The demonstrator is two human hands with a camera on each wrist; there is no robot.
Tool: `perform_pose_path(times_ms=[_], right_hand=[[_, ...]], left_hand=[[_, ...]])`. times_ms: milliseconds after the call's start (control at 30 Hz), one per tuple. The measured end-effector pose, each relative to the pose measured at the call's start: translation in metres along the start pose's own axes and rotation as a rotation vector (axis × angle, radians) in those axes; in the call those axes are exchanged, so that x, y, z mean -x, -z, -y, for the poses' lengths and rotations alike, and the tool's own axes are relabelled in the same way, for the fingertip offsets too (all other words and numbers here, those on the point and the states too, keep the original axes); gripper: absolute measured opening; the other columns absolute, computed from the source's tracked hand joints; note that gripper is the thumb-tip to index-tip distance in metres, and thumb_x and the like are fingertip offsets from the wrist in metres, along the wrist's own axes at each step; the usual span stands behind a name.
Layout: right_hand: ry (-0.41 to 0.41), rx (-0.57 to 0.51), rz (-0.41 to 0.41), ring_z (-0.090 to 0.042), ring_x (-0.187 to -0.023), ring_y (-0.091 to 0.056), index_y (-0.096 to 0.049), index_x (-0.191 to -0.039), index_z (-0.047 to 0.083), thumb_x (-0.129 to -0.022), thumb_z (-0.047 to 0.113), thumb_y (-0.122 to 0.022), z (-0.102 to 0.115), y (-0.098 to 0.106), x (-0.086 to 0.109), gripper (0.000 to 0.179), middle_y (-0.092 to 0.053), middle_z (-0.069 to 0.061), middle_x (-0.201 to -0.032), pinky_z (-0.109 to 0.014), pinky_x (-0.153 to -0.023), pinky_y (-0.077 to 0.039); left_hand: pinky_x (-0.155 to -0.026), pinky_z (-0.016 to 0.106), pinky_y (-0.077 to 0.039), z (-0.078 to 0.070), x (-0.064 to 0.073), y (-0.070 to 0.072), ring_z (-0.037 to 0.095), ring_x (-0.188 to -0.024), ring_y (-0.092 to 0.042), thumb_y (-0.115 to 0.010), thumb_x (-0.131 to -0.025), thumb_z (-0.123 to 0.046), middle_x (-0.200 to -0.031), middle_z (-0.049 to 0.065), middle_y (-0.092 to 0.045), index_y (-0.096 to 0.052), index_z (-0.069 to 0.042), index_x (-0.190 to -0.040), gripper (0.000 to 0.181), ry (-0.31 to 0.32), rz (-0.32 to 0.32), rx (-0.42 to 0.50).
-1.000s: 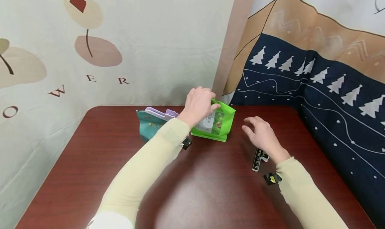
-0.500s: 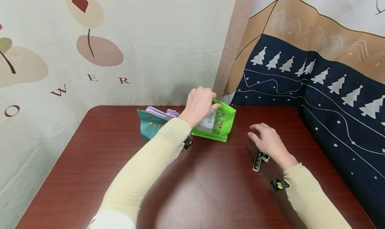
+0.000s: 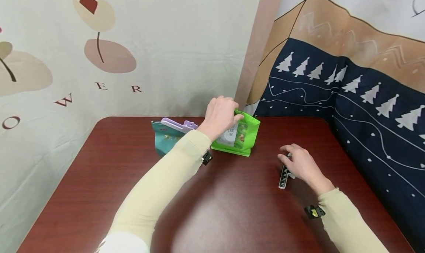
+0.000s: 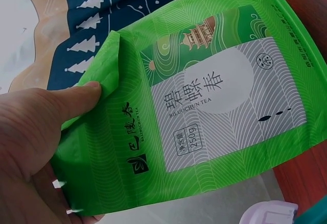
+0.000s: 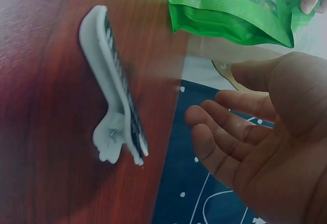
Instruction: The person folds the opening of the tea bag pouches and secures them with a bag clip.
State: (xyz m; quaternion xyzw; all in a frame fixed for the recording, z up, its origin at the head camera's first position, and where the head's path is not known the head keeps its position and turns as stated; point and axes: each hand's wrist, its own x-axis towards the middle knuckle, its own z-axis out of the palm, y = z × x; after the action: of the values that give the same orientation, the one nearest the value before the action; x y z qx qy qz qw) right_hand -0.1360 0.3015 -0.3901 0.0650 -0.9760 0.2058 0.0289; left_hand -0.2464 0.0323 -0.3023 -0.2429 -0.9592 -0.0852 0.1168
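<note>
My left hand [image 3: 220,115] grips a bright green tea bag [image 3: 249,137] by its top edge. In the left wrist view the thumb [image 4: 76,101] presses on the folded top of the bag, and the printed front faces the camera. On the table lies a white bag clip [image 5: 104,71] with a piano-key pattern; my right hand [image 3: 303,169] hovers over its far end in the head view. The right fingers [image 5: 240,124] are loosely bent, apart from the clip, and hold nothing.
Left of the green bag stands a teal bag [image 3: 162,138] with a lilac clip [image 3: 177,125] along its top, partly hidden by my left forearm. The dark red wooden table [image 3: 232,208] meets a printed cloth [image 3: 365,135] at the right and back.
My right hand has moved right and towards me, down over the piano-key clip. The left hand keeps its grip on the green bag, which stays in place.
</note>
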Motion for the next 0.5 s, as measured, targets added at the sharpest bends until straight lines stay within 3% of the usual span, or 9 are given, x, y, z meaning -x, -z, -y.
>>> perform_pose_path(times_ms=[167, 500], right_hand=[[0.004, 0.002, -0.014, -0.027, -0.082, -0.059, -0.07, -0.12, -0.003, -0.097, 0.015, -0.068, -0.006, -0.003, 0.005, 0.029, -0.067, -0.019, -0.106, -0.045, -0.073, -0.051], [0.004, 0.014, -0.017, -0.032, -0.088, -0.064, -0.071, -0.118, -0.003, -0.097, 0.014, -0.069, -0.018, -0.003, 0.012, 0.028, -0.068, -0.022, -0.111, -0.055, -0.08, -0.053]], left_hand=[[-0.083, 0.035, -0.047, 0.0, 0.0, -0.001, 0.022, -0.094, -0.062, -0.07, -0.097, -0.047, -0.115, -0.001, -0.074, -0.078, -0.021, -0.123, 0.037, 0.005, 0.006, 0.002], [-0.084, 0.035, -0.047, 0.0, -0.001, -0.001, 0.022, -0.096, -0.062, -0.07, -0.097, -0.047, -0.117, 0.0, -0.074, -0.077, -0.02, -0.125, 0.038, 0.011, 0.008, 0.009]])
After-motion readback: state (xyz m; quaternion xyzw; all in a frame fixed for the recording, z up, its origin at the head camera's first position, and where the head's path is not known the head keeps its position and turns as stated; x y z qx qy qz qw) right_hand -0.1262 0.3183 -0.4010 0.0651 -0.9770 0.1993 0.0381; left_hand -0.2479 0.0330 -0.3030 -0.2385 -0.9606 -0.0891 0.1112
